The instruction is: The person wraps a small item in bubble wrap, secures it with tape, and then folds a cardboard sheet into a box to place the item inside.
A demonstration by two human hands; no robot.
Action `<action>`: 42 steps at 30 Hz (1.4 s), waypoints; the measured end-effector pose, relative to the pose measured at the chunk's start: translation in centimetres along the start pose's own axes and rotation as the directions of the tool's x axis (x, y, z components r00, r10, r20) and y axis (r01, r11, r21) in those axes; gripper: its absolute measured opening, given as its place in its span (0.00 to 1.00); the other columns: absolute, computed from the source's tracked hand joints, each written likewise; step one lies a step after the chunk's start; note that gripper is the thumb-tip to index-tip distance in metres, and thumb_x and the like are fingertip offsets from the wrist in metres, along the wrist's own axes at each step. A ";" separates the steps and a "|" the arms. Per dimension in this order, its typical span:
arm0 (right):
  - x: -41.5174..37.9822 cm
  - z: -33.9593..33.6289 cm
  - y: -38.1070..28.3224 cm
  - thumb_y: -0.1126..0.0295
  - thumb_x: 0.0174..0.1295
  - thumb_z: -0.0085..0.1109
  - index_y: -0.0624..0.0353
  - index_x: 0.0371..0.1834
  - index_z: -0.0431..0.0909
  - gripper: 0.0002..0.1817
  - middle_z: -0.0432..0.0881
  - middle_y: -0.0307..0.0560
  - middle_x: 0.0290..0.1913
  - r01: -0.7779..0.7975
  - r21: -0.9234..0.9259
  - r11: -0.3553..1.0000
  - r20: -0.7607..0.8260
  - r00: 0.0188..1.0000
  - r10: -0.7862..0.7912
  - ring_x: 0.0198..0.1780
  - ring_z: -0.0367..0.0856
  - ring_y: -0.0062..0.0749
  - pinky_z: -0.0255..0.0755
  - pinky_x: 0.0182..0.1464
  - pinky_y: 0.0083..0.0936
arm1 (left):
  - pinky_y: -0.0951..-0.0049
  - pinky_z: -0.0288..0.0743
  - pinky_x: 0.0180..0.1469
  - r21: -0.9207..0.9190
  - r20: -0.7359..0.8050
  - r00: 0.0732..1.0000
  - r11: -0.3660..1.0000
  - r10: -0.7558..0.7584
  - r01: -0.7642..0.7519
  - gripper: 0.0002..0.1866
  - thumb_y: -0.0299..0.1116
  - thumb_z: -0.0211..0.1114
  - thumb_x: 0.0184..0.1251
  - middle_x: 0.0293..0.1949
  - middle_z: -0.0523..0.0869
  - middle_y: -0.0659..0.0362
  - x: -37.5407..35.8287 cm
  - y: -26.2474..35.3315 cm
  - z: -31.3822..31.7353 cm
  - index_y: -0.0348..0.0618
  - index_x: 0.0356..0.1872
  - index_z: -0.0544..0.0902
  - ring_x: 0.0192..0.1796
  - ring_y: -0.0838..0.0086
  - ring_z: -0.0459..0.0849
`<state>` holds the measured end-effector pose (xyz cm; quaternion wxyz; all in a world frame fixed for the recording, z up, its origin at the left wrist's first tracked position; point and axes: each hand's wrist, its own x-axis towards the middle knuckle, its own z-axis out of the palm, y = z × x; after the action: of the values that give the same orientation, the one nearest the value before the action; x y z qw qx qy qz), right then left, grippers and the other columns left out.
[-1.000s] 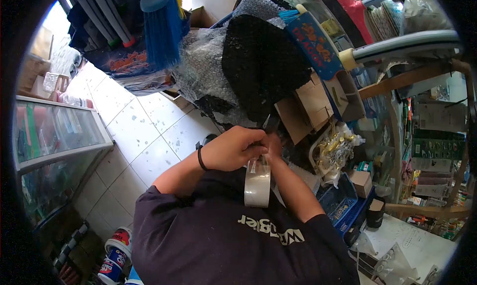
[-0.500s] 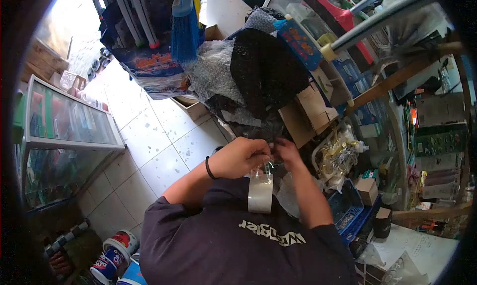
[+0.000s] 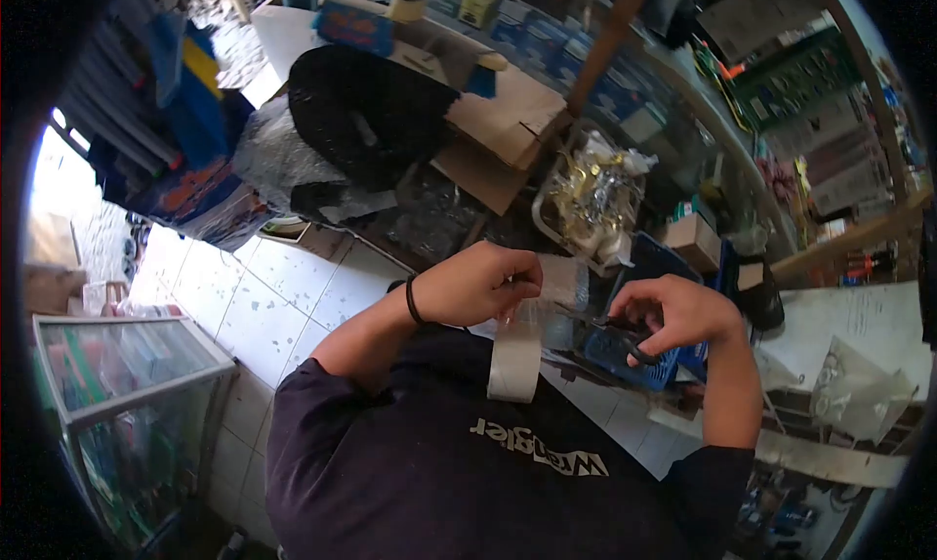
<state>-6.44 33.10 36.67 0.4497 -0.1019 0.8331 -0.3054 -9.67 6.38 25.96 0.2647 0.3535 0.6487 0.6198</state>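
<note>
My left hand (image 3: 478, 285), with a dark band at its wrist, pinches the free end of clear packing tape. From it the tape roll (image 3: 514, 367) hangs in front of my dark shirt. Scissors (image 3: 632, 349) with dark handles are in my right hand (image 3: 683, 316), thumb and fingers curled at the handles. Their blades point left toward the stretch of tape between my left fingers and the roll. Behind the tape shows a piece of bubble wrap (image 3: 564, 279).
A basket of gold and silver small items (image 3: 595, 194) sits beyond my hands, with a blue crate (image 3: 639, 365) behind my right hand. Cardboard (image 3: 503, 125) and a black wrapped bundle (image 3: 366, 111) lie ahead. A glass display case (image 3: 127, 365) stands at left on the tiled floor.
My right hand has moved right, away from my left fingers, and now holds scissors. My left hand still pinches the tape with the roll hanging. The view has turned to the right.
</note>
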 end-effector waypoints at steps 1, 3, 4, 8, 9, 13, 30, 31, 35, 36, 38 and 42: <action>-0.4 -0.1 -0.5 0.64 0.37 0.68 0.58 0.45 0.76 0.27 0.75 0.42 0.29 -0.031 -0.068 0.997 0.027 0.999 0.033 0.29 0.72 0.25 0.68 0.32 0.23 | 0.75 0.74 0.27 0.004 0.034 0.999 1.000 -0.019 0.019 0.04 0.25 0.56 0.63 0.22 0.80 0.56 0.4 0.2 0.4 0.35 0.33 0.76 0.24 0.74 0.82; -0.9 0.0 -0.3 0.63 0.37 0.68 0.58 0.45 0.76 0.27 0.75 0.41 0.28 -0.039 -0.059 0.997 0.028 0.999 0.041 0.29 0.72 0.25 0.68 0.32 0.23 | 0.75 0.74 0.29 0.016 0.093 0.994 0.998 -0.058 0.056 0.04 0.26 0.57 0.63 0.25 0.81 0.56 1.0 0.6 1.0 0.36 0.35 0.77 0.28 0.75 0.83; -1.0 0.2 -0.1 0.63 0.37 0.68 0.58 0.45 0.76 0.27 0.76 0.41 0.28 -0.042 -0.058 0.997 0.032 0.999 0.044 0.29 0.72 0.25 0.68 0.32 0.23 | 0.75 0.75 0.29 0.051 0.109 0.994 0.998 -0.028 0.023 0.04 0.26 0.56 0.63 0.25 0.80 0.56 1.2 0.7 1.2 0.36 0.34 0.77 0.28 0.75 0.83; -1.0 0.7 1.0 0.64 0.38 0.68 0.59 0.45 0.77 0.26 0.76 0.40 0.29 -0.005 -0.004 1.000 0.035 0.999 0.005 0.30 0.72 0.24 0.67 0.32 0.23 | 0.75 0.76 0.29 0.148 0.152 0.988 0.987 0.041 -0.063 0.04 0.26 0.55 0.64 0.24 0.80 0.57 2.1 1.0 2.1 0.36 0.34 0.76 0.28 0.75 0.84; -1.0 0.8 1.1 0.64 0.38 0.67 0.59 0.45 0.77 0.26 0.76 0.40 0.29 -0.006 0.017 1.000 0.034 0.999 0.006 0.30 0.71 0.24 0.67 0.32 0.23 | 0.75 0.76 0.29 0.164 0.158 0.986 0.984 0.046 -0.072 0.04 0.26 0.55 0.65 0.24 0.80 0.58 2.2 1.0 2.3 0.36 0.34 0.76 0.28 0.75 0.84; -0.9 0.9 1.5 0.65 0.39 0.68 0.61 0.44 0.77 0.25 0.74 0.38 0.28 0.006 0.074 0.997 0.033 0.999 -0.008 0.30 0.71 0.22 0.66 0.32 0.21 | 0.75 0.77 0.28 0.120 0.137 0.986 0.987 0.094 -0.111 0.04 0.26 0.54 0.65 0.23 0.79 0.58 2.3 0.5 3.0 0.36 0.34 0.75 0.27 0.75 0.84; -0.4 0.6 2.2 0.70 0.37 0.70 0.62 0.42 0.78 0.24 0.74 0.35 0.27 0.026 0.157 0.987 0.053 0.998 -0.035 0.29 0.70 0.17 0.64 0.32 0.16 | 0.76 0.76 0.29 0.154 0.111 0.992 0.985 0.068 -0.084 0.04 0.26 0.55 0.64 0.24 0.80 0.58 2.2 0.7 3.3 0.36 0.34 0.75 0.27 0.76 0.83; -0.4 0.6 2.3 0.74 0.37 0.68 0.63 0.42 0.78 0.23 0.74 0.36 0.28 0.028 0.159 0.987 0.051 0.998 -0.036 0.29 0.70 0.16 0.64 0.32 0.14 | 0.75 0.76 0.29 0.150 0.113 0.992 0.986 0.059 -0.076 0.04 0.26 0.55 0.64 0.25 0.80 0.57 2.3 0.8 3.3 0.36 0.35 0.76 0.27 0.75 0.83; -0.5 0.6 3.1 0.79 0.38 0.65 0.66 0.41 0.77 0.21 0.74 0.37 0.28 0.020 0.310 0.951 0.061 0.997 -0.041 0.30 0.71 0.16 0.66 0.32 0.14 | 0.74 0.76 0.30 0.167 0.126 0.989 0.982 0.072 -0.092 0.05 0.27 0.56 0.63 0.27 0.82 0.56 2.7 0.7 3.3 0.36 0.35 0.77 0.29 0.74 0.83; -0.6 0.7 3.3 0.77 0.38 0.65 0.65 0.41 0.77 0.21 0.75 0.36 0.27 0.025 0.306 0.952 0.055 0.998 -0.044 0.29 0.71 0.16 0.66 0.32 0.15 | 0.74 0.76 0.31 0.179 0.128 0.988 0.978 0.086 -0.109 0.05 0.27 0.57 0.63 0.28 0.82 0.56 2.8 0.6 3.3 0.36 0.35 0.78 0.29 0.73 0.83; -0.8 0.7 3.5 0.74 0.40 0.65 0.65 0.41 0.77 0.20 0.76 0.36 0.26 0.035 0.297 0.954 0.042 0.998 -0.049 0.28 0.71 0.17 0.66 0.32 0.17 | 0.74 0.75 0.30 0.146 0.127 0.990 0.986 0.058 -0.077 0.05 0.27 0.57 0.63 0.28 0.82 0.56 2.9 0.8 3.3 0.36 0.35 0.78 0.29 0.73 0.83; -1.1 0.8 3.7 0.77 0.41 0.64 0.65 0.41 0.77 0.19 0.77 0.36 0.26 0.021 0.318 0.948 0.034 0.999 -0.033 0.29 0.73 0.17 0.67 0.33 0.16 | 0.74 0.75 0.30 0.085 0.135 0.991 0.996 -0.003 -0.009 0.06 0.27 0.57 0.63 0.28 0.82 0.56 3.1 0.8 3.5 0.35 0.35 0.78 0.29 0.73 0.82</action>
<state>-4.83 36.21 34.85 0.4720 -0.0454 0.7628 -0.4398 -8.72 10.91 26.77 0.2914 0.4066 0.6548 0.5666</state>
